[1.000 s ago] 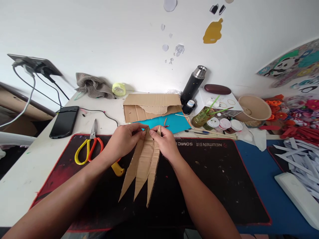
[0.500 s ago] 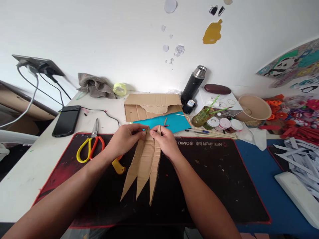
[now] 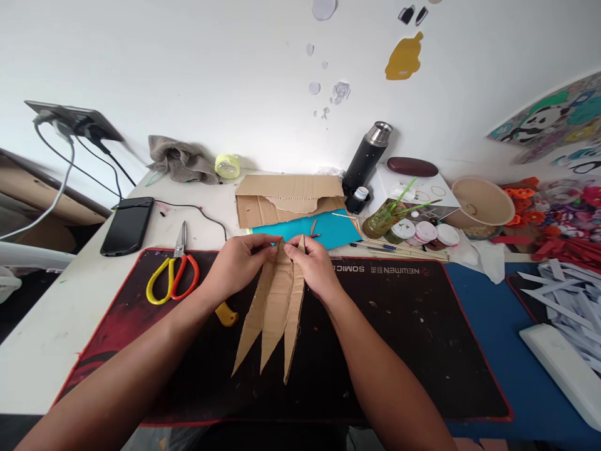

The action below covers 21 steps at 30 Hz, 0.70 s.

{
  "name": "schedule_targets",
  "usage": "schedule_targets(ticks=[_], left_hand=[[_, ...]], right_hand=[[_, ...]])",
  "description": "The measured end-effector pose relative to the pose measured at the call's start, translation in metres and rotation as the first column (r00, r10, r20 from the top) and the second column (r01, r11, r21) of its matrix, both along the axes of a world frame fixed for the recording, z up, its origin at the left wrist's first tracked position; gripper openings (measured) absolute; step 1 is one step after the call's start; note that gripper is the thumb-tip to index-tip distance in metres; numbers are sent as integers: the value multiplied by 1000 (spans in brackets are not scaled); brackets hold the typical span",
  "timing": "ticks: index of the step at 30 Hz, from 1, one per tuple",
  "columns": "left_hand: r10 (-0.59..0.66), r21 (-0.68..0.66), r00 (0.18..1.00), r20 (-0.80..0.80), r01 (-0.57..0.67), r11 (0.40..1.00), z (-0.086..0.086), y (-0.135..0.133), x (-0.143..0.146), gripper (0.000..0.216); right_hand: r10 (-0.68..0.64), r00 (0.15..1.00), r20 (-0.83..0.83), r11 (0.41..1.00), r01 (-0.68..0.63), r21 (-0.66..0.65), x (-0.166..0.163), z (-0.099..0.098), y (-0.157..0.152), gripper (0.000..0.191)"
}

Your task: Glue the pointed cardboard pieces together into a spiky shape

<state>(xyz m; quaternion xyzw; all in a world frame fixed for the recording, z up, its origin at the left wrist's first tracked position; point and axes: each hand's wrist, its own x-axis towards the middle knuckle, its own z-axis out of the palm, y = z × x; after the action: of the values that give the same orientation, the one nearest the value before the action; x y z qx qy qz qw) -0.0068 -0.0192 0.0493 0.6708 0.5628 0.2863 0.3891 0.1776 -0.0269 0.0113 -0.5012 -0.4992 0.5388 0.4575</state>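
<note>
A piece of cardboard (image 3: 277,300), creased lengthwise and cut into three long points at its near end, hangs over the dark desk mat (image 3: 399,351). At its far left edge, my left hand (image 3: 244,260) pinches the cardboard between thumb and fingers. My right hand (image 3: 314,263) grips the far right edge, its thumb lying on the inner face. Scissors (image 3: 176,272) with one yellow and one red handle lie left of my left hand. A yellow handle (image 3: 226,314) of some tool shows partly from beneath my left forearm.
Behind my hands lie a torn cardboard piece (image 3: 291,186) and a blue sheet (image 3: 338,230). A black flask (image 3: 366,160), a glass jar with green brushes (image 3: 378,220) and paint pots stand at the back right. A phone (image 3: 126,227) lies left; white paper strips (image 3: 566,304) are piled right.
Both hands keep hold of the cardboard's far end. Its pointed near end has swung slightly right and up, and the whole view has shifted a little.
</note>
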Motion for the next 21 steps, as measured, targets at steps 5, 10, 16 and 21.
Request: schedule_targets(ticks=[5, 10, 16, 21], left_hand=[[11, 37, 999, -37, -10, 999, -1, -5, 3, 38], [32, 261, 977, -212, 25, 965, 2, -13, 11, 34], [35, 345, 951, -307, 77, 935, -4, -16, 19, 36], [12, 305, 962, -274, 75, 949, -3, -16, 14, 38]], right_hand=[[-23, 1000, -11, 999, 23, -36, 0, 2, 0, 25], [-21, 999, -29, 999, 20, -48, 0, 0, 0, 27], [-48, 999, -14, 999, 48, -23, -2, -4, 0, 29], [-49, 999, -3, 998, 49, -34, -4, -4, 0, 29]])
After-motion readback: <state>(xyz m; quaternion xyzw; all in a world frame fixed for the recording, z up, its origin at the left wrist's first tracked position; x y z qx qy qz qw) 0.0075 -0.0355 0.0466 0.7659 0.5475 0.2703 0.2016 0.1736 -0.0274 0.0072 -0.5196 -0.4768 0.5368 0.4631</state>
